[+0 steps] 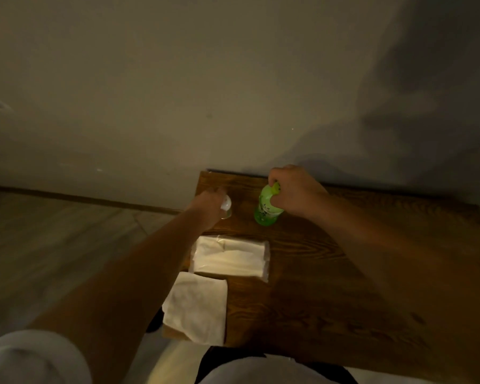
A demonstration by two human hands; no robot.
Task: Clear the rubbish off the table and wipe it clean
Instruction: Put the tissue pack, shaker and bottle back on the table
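Note:
A green plastic bottle [266,210] stands near the far edge of the dark wooden table [330,286]. My right hand [294,191] grips it around the neck and cap. To its left stands a small clear bottle with a white cap [226,206], and my left hand [209,205] holds its left side; the fingers are blurred. Nearer to me, a pack of white tissues [230,259] lies on the table's left side. A folded white cloth [196,307] lies at the near left corner, hanging a little over the edge.
The table stands against a plain wall [205,92]. Pale wooden floor [53,245] lies to the left of the table. The light is dim. My pale trousers [261,370] fill the bottom of the frame.

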